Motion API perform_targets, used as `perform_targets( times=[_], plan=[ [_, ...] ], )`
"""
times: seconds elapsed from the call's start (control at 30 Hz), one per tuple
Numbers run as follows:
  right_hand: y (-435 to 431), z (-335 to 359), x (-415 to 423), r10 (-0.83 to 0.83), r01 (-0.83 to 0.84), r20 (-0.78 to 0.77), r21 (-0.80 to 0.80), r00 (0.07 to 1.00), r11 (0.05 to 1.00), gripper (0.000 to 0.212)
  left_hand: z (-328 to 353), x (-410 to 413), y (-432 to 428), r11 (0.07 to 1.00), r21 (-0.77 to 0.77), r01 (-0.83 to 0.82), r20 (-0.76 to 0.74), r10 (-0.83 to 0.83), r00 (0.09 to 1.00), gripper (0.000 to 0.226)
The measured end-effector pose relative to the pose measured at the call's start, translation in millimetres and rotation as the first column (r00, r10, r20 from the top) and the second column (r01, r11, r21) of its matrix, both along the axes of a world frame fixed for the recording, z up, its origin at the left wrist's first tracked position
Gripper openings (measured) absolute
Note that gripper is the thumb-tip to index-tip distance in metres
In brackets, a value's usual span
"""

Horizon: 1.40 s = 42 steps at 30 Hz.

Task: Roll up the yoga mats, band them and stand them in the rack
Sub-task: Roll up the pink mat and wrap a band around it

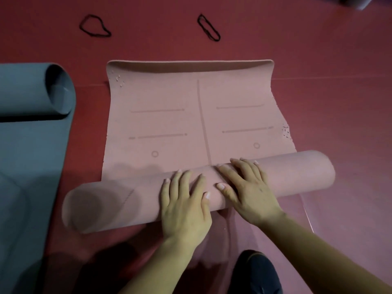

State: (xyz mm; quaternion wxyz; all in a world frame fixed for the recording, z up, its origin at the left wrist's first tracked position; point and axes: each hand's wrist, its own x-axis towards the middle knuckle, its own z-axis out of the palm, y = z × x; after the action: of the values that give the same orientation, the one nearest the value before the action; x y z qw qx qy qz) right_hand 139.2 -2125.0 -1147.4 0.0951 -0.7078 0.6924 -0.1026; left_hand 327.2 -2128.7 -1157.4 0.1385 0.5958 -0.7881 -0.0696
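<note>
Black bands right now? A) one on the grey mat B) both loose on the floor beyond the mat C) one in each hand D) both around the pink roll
B: one black band and a second black band lie loose on the red floor, past the pink mat's far edge.

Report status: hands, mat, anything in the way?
Left hand, right hand flat on the pink mat. Mat partly rolled. Two bands lie beyond its curled far end.

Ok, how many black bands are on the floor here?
2. The left band lies beyond the pink mat's left corner, the right band beyond its middle; others may be hidden.
</note>
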Motion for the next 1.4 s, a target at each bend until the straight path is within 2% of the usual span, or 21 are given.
perform_targets(
  times=[0.33, 0.53, 0.77, 0.87, 1.07, 1.4],
  plan=[
    [0, -10, -2, 0.016, -0.021, -0.036, -0.148, 0.999, 0.989, 0.065, 2, -3, -14, 0.999, -0.051, -0.002, 0.058, 0.005, 0.998, 0.043],
    [-8, -14, -4, 0.011, -0.023, -0.066, -0.178, 0.998, 0.984, 0.062, -5, 3, -7, 0.990, -0.114, 0.083, -0.001, -0.084, 0.996, 0.049],
    [-11, -7, -4, 0.013, -0.020, -0.036, -0.182, 0.999, 0.983, 0.063, -8, -1, -12, 0.987, -0.151, 0.061, 0.006, -0.061, 0.998, 0.047],
    [-8, -12, -5, 0.036, -0.051, -0.069, -0.227, 0.997, 0.972, 0.059, -8, -2, -18, 0.986, -0.156, 0.057, 0.002, -0.057, 0.998, 0.046],
    [-19, -14, -7, 0.046, -0.065, -0.079, -0.262, 0.996, 0.963, 0.057, -2, -4, -33, 0.991, -0.123, 0.061, 0.029, -0.058, 0.998, 0.045],
    [-18, -14, -7, 0.014, -0.035, -0.082, -0.269, 0.997, 0.962, 0.059, -8, -4, -29, 0.989, -0.148, -0.021, 0.075, 0.033, 0.997, 0.050]
  ],
)
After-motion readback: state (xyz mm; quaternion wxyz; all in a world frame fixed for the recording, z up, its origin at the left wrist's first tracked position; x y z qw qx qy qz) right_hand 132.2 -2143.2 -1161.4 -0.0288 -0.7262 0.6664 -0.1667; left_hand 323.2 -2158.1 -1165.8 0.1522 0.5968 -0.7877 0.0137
